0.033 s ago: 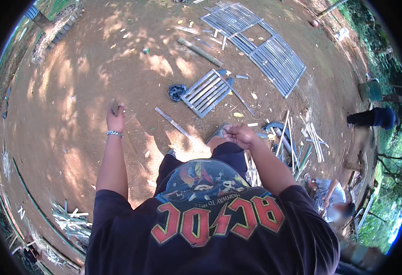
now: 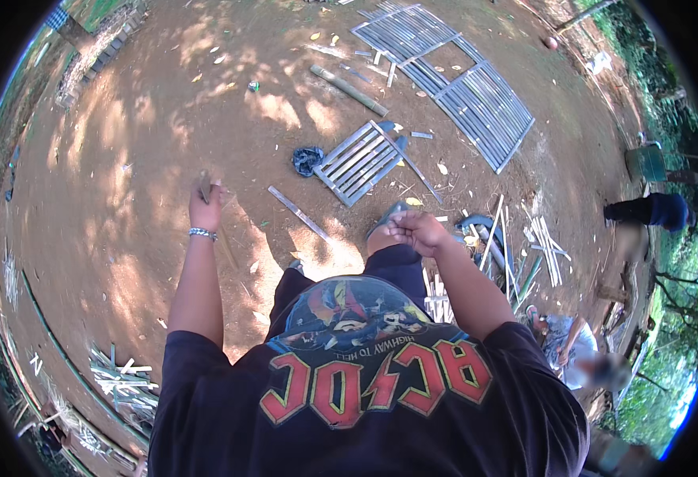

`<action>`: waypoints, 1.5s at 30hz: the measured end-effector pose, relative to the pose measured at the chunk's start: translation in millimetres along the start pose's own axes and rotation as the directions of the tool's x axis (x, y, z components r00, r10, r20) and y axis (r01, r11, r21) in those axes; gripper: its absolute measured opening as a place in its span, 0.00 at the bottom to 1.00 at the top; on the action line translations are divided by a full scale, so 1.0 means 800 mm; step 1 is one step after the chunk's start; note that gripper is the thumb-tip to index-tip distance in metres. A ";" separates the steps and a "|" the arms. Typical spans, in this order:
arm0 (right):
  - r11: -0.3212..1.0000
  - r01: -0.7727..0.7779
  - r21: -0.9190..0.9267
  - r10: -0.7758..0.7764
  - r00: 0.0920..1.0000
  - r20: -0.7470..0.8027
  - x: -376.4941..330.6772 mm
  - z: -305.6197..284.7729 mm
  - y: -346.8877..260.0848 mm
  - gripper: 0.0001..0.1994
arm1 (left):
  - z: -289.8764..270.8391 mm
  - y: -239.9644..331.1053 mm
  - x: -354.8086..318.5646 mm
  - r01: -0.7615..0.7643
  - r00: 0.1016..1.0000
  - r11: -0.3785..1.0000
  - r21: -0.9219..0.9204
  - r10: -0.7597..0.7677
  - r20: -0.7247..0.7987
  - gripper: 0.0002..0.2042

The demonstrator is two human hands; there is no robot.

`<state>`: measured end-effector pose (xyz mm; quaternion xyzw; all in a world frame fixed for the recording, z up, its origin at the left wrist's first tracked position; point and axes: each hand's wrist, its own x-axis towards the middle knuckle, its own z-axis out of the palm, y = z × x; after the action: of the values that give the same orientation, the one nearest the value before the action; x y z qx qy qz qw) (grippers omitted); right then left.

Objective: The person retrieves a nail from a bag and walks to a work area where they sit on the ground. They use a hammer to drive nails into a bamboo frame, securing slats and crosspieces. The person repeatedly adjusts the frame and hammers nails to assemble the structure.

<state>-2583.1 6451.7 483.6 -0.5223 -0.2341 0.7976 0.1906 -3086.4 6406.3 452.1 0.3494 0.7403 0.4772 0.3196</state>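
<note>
My left hand (image 2: pixel 205 210), with a chain bracelet at its wrist, is held out over the dirt ground. Its fingers are closed round a brownish, narrow piece (image 2: pixel 205 186) whose kind I cannot make out. My right hand (image 2: pixel 417 231) is in front of my right knee, above my sandalled foot (image 2: pixel 386 220). Its fingers are curled in, and whatever they may hold is hidden. Between the hands, a bamboo slat (image 2: pixel 299 215) lies on the ground. Farther off lies a small slatted bamboo panel (image 2: pixel 358 164), with a crumpled black plastic bag (image 2: pixel 307 160) touching its left side.
A large bamboo panel (image 2: pixel 488 107) lies at the far right, and a bamboo pole (image 2: pixel 349 90) nearer the middle. Loose strips (image 2: pixel 550 248) are scattered at right, more strips (image 2: pixel 122 381) at lower left. One person (image 2: pixel 571 350) sits low at right; another (image 2: pixel 657 209) is beyond.
</note>
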 end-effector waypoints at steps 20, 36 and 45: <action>0.989 -0.123 -0.087 0.129 0.989 0.076 0.753 -0.290 -0.171 0.19 | 0.240 -0.192 -0.157 0.461 0.862 0.452 0.764 -0.433 -0.263 0.21; 0.057 0.338 -0.939 -0.353 0.887 0.298 1.133 -0.262 0.010 0.21 | 0.564 -0.432 0.350 -0.051 0.881 0.954 0.294 -0.096 0.463 0.19; 0.537 0.473 -0.698 -0.433 0.865 0.253 1.037 -0.356 -0.045 0.12 | 0.777 -0.475 0.299 0.040 0.839 0.999 0.010 -0.039 0.543 0.14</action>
<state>-2634.9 6986.1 -211.5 -0.4546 -0.6684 0.5678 0.1556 -2797.2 6789.2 -145.9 0.4546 0.6262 0.3526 0.5262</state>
